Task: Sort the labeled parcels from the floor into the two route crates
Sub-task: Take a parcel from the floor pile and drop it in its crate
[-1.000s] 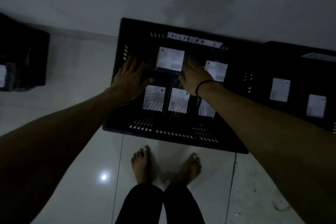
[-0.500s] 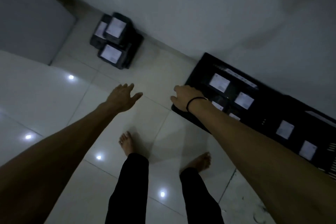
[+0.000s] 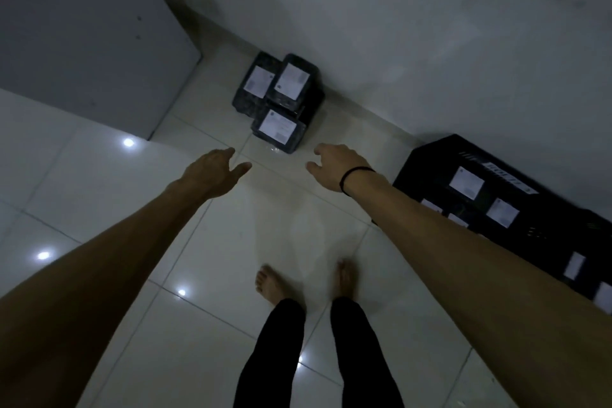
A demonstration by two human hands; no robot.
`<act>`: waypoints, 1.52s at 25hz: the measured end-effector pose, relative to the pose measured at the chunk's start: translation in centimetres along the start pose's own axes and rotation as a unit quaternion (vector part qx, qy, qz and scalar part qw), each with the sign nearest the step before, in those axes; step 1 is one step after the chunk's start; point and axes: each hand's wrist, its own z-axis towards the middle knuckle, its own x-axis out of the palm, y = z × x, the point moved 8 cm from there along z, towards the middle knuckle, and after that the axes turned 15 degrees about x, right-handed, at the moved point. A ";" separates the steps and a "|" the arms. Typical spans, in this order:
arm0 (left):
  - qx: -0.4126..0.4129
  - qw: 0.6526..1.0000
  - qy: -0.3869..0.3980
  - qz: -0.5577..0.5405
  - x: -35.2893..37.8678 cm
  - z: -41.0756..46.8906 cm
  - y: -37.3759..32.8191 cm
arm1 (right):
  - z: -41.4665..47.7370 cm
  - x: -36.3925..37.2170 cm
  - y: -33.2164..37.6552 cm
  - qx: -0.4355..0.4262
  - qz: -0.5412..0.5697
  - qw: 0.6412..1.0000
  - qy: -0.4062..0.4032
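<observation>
Three black-wrapped parcels with white labels sit in a pile on the floor against the wall: a near one point(image 3: 277, 130), a top one point(image 3: 292, 81) and a left one point(image 3: 254, 87). My left hand point(image 3: 212, 172) and my right hand point(image 3: 334, 166) hover empty, fingers apart, just short of the pile on either side. A black route crate point(image 3: 417, 162) stands at the right against the wall and holds several labelled parcels point(image 3: 466, 183). More white labels point(image 3: 574, 265) show farther right; whether they lie in a second crate I cannot tell.
Glossy white floor tiles point(image 3: 205, 268) reflect ceiling lights. A grey door or panel point(image 3: 82, 36) stands at the left, a white wall point(image 3: 397, 26) behind the pile. My bare feet point(image 3: 271, 285) and dark trousers are at the bottom centre.
Both hands left the crate, where they rested on the parcels. The view swung left to the floor pile, and both hands now reach out close to it.
</observation>
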 end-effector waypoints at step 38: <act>0.039 0.994 -0.084 -0.057 4.7 45.8 20.4 | 36.0 15.3 15.1 0.193 0.250 0.944 -0.096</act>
